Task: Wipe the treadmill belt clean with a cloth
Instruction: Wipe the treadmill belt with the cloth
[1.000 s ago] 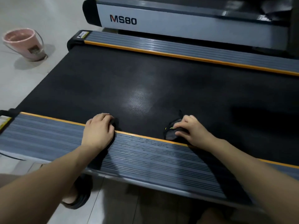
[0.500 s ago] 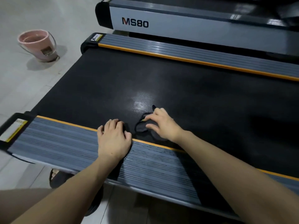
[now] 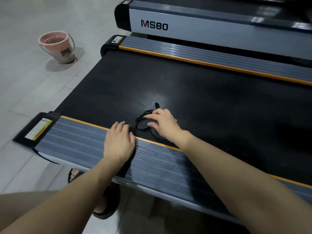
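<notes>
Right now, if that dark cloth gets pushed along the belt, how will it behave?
The dark cloth is probably floppy: it lies bunched under the right hand. It likely drags, since the belt looks textured. It seems light.

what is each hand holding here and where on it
The right hand presses a dark cloth flat on the treadmill belt, fingers spread over its top. The left hand holds nothing; it rests on the near side rail.

On the treadmill belt [image 3: 211, 102] the cloth [image 3: 143, 124] lies under the right hand [image 3: 162, 124], the left hand [image 3: 119, 141] on the near side rail [image 3: 76, 135] at its 8 o'clock, the bucket [image 3: 57, 46] on the floor [image 3: 25, 98] at 10 o'clock.
</notes>
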Tool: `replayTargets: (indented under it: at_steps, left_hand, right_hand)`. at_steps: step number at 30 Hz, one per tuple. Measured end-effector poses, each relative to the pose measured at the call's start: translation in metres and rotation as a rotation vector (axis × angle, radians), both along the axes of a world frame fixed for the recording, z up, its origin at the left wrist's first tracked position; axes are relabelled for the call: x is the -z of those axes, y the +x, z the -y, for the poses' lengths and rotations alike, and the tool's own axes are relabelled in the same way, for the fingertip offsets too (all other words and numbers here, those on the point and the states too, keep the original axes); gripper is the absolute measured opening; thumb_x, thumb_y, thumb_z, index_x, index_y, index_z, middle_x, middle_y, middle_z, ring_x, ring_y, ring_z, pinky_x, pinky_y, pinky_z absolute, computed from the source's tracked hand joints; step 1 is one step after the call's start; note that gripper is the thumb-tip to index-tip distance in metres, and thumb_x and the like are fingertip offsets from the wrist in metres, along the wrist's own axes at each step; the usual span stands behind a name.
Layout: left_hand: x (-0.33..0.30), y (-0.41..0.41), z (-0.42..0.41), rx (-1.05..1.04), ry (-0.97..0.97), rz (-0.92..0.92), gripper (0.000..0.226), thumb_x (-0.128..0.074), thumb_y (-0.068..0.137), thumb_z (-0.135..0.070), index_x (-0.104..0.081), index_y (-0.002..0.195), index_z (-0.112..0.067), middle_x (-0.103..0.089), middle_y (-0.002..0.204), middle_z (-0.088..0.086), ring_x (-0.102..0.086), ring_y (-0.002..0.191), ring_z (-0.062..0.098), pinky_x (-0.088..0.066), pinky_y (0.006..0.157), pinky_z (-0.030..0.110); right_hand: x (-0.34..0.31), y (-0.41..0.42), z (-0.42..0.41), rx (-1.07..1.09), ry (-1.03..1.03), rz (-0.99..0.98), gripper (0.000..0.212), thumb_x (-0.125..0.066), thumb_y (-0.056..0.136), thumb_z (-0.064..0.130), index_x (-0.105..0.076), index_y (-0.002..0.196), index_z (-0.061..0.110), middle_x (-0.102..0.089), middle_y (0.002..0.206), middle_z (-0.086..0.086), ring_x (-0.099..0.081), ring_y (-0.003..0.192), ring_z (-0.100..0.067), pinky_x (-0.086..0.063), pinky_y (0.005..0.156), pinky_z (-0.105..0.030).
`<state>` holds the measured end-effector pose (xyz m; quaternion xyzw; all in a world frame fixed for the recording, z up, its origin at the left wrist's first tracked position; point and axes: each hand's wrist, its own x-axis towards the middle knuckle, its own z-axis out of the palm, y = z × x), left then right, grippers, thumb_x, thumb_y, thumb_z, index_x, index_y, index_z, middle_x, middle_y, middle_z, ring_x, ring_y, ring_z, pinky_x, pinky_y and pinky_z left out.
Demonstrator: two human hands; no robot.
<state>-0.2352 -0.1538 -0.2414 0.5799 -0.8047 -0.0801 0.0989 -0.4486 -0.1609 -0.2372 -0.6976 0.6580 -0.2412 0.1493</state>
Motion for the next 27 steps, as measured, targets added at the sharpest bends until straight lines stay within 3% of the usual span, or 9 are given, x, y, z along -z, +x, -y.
replayTargets:
  at_steps: [6, 11, 14, 16, 20, 23, 27]
  left_hand:
    - [0.001, 0.001, -0.006, 0.03, -0.012, 0.029, 0.051, -0.026, 0.098, -0.037, -0.063, 0.127, -0.018, -0.054, 0.147, 0.004, -0.039, 0.144, 0.025, -0.029, 0.118, 0.042]
    - [-0.003, 0.001, -0.009, 0.029, -0.013, 0.007, 0.045, -0.03, 0.099, -0.034, -0.063, 0.126, -0.02, -0.053, 0.147, 0.002, -0.039, 0.144, 0.022, -0.028, 0.118, 0.042]
    - [-0.003, 0.003, -0.009, 0.033, -0.009, 0.004, 0.039, -0.036, 0.101, -0.031, -0.063, 0.127, -0.02, -0.054, 0.147, 0.001, -0.04, 0.143, 0.022, -0.028, 0.118, 0.042]
    - [-0.002, 0.004, -0.006, 0.035, -0.007, 0.011, 0.042, -0.034, 0.1, -0.033, -0.064, 0.127, -0.021, -0.055, 0.146, 0.0, -0.042, 0.141, 0.021, -0.029, 0.117, 0.041]
    - [-0.001, 0.001, -0.002, 0.065, -0.017, 0.033, 0.046, -0.029, 0.092, -0.036, -0.068, 0.116, -0.024, -0.063, 0.134, -0.003, -0.052, 0.128, 0.021, -0.033, 0.106, 0.04]
    - [-0.006, -0.003, 0.015, 0.052, 0.049, 0.062, 0.038, -0.036, 0.093, -0.035, -0.066, 0.115, -0.026, -0.063, 0.128, -0.003, -0.055, 0.117, 0.026, -0.037, 0.098, 0.042]
    - [-0.011, -0.016, 0.07, 0.087, 0.063, 0.116, 0.031, -0.045, 0.096, -0.034, -0.06, 0.121, -0.024, -0.06, 0.129, 0.0, -0.051, 0.119, 0.029, -0.04, 0.097, 0.044]
  right_hand:
    - [0.005, -0.064, -0.075, -0.197, 0.113, -0.049, 0.028, -0.065, 0.091, 0.04, -0.068, 0.119, 0.039, -0.055, 0.111, 0.016, -0.046, 0.098, -0.013, -0.045, 0.093, -0.037]
    - [0.001, -0.083, -0.107, -0.187, 0.106, -0.045, 0.03, -0.067, 0.091, 0.04, -0.064, 0.12, 0.044, -0.052, 0.107, 0.018, -0.047, 0.101, -0.011, -0.047, 0.091, -0.037]
    - [0.004, -0.071, -0.096, -0.126, 0.035, -0.074, 0.027, -0.064, 0.09, 0.042, -0.067, 0.117, 0.039, -0.054, 0.103, 0.014, -0.048, 0.097, -0.011, -0.049, 0.087, -0.044]
    - [0.005, -0.064, -0.082, -0.111, -0.022, -0.084, 0.027, -0.067, 0.091, 0.035, -0.07, 0.117, 0.029, -0.056, 0.102, 0.006, -0.05, 0.095, -0.017, -0.048, 0.088, -0.042]
    - [0.011, -0.045, -0.035, -0.032, -0.11, -0.053, 0.028, -0.063, 0.093, 0.036, -0.069, 0.118, 0.026, -0.056, 0.099, 0.002, -0.05, 0.093, -0.021, -0.048, 0.087, -0.04]
    - [0.021, -0.025, 0.009, 0.078, -0.189, -0.023, 0.025, -0.067, 0.092, 0.031, -0.07, 0.115, 0.021, -0.058, 0.097, -0.001, -0.051, 0.092, -0.023, -0.051, 0.084, -0.041]
    - [0.029, -0.026, 0.046, 0.096, -0.281, -0.058, 0.023, -0.067, 0.093, 0.029, -0.07, 0.113, 0.019, -0.057, 0.096, -0.002, -0.051, 0.089, -0.022, -0.051, 0.082, -0.036]
